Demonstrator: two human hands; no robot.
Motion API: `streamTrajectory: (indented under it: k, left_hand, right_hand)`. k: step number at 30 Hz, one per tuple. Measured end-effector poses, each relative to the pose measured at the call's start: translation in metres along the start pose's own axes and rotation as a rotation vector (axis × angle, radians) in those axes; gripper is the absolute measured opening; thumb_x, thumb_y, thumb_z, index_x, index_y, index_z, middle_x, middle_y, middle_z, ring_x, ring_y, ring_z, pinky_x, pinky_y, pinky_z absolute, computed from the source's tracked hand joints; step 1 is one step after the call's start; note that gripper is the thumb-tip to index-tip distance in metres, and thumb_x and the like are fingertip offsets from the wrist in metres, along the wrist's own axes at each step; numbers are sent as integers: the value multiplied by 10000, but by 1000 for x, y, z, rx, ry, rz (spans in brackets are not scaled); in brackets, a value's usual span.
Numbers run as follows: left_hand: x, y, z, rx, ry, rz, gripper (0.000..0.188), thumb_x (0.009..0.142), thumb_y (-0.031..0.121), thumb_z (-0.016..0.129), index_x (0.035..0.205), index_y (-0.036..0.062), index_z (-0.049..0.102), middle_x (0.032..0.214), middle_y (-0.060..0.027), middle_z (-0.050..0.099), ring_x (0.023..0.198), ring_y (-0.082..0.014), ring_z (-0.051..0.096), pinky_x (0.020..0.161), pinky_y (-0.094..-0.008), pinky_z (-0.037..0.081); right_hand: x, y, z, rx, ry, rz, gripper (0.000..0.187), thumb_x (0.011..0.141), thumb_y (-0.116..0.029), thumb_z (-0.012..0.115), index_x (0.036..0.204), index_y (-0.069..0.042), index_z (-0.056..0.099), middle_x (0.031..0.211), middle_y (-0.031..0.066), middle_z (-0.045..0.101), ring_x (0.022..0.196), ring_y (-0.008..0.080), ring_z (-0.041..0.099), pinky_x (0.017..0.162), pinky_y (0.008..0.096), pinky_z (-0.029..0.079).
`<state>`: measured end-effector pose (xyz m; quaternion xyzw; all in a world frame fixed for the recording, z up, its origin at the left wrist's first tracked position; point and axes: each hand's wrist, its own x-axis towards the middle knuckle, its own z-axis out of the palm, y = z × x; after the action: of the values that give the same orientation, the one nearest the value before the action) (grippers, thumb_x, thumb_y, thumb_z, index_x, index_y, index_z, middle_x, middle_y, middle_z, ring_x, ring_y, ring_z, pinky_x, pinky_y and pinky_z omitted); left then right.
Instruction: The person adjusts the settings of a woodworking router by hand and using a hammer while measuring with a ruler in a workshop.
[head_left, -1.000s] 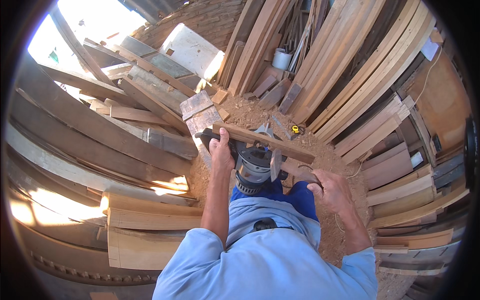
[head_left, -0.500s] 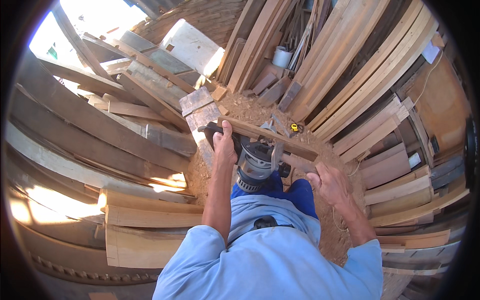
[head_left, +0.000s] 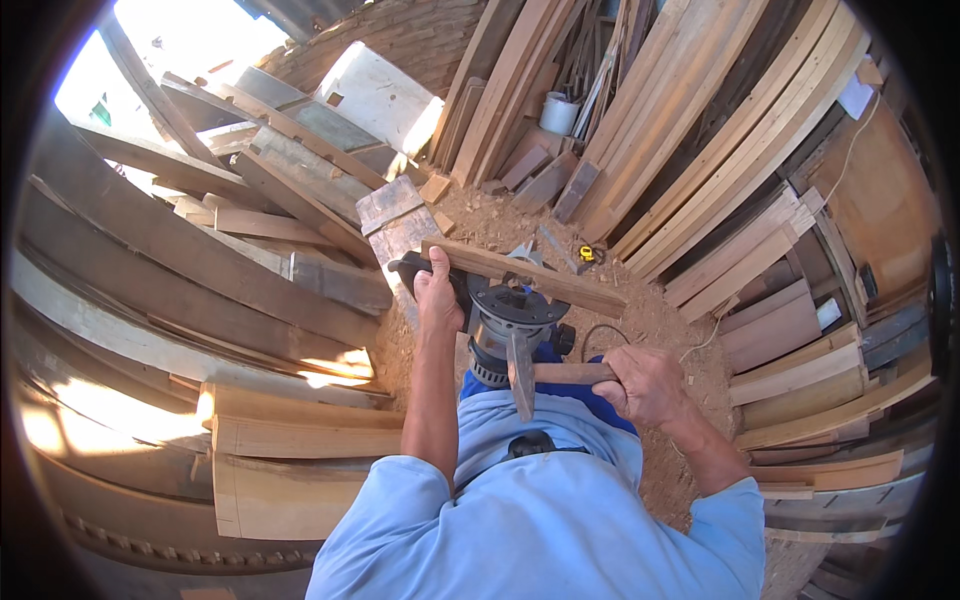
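My left hand (head_left: 440,296) is closed at the left end of a wooden strip (head_left: 525,273), thumb up along its face. Right beside those fingers is the black handle (head_left: 408,266) of a router (head_left: 490,335); whether they also grip it I cannot tell. The router rests by my lap, its round dark base (head_left: 515,303) turned up toward me, with the strip across its far side. In my right hand (head_left: 648,385) is the wooden handle of a hammer (head_left: 565,373). Its metal head (head_left: 520,376) hangs over the router's near side, apart from the strip.
A yellow tape measure (head_left: 587,254) lies on the sawdust-covered floor (head_left: 480,222) ahead. Beyond my left hand is a worn plank (head_left: 395,215). Stacked boards (head_left: 300,430) line the left, and long timbers (head_left: 690,110) lean at the far right. A white bucket (head_left: 558,113) stands among them.
The hammer has swung back toward me, from beside the strip to over the router's near side. My right hand came nearer and slightly left. The strip and left hand shifted a little left.
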<state>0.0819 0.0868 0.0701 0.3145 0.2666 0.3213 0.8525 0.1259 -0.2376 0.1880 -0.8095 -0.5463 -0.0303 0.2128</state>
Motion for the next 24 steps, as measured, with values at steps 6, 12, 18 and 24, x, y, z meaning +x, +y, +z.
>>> streamTrajectory:
  k: [6, 12, 18, 24]
  left_hand:
    - [3, -5, 0, -25, 35, 34, 402, 997, 376, 653, 1049, -22, 623, 1000, -143, 692, 871, -246, 695, 745, -439, 623]
    - [3, -5, -4, -22, -40, 29, 458, 1011, 378, 620, 1155, -56, 602, 1101, -175, 691, 946, -266, 693, 826, -459, 613]
    - [7, -7, -5, -47, 26, 50, 406, 1018, 355, 628, 1127, -36, 649, 1045, -132, 697, 856, -241, 690, 761, -443, 622]
    - [6, -14, -10, 28, 24, 52, 463, 1020, 364, 606, 1204, -60, 574, 1171, -190, 687, 1032, -294, 687, 905, -494, 594]
  right_hand:
    - [2, 20, 5, -103, -53, 347, 420, 964, -466, 607, 848, -63, 573, 765, 167, 616, 706, 386, 647, 605, 478, 507]
    - [2, 28, 12, -35, -31, 34, 420, 974, -473, 597, 848, -73, 581, 767, 150, 625, 718, 380, 658, 599, 473, 513]
    - [4, 10, -1, 42, -17, 69, 441, 979, -498, 576, 844, -78, 582, 774, 142, 631, 715, 379, 656, 590, 466, 512]
    - [7, 28, 8, -84, -87, 297, 464, 968, -506, 589, 854, -56, 583, 794, 170, 653, 729, 390, 663, 604, 491, 510]
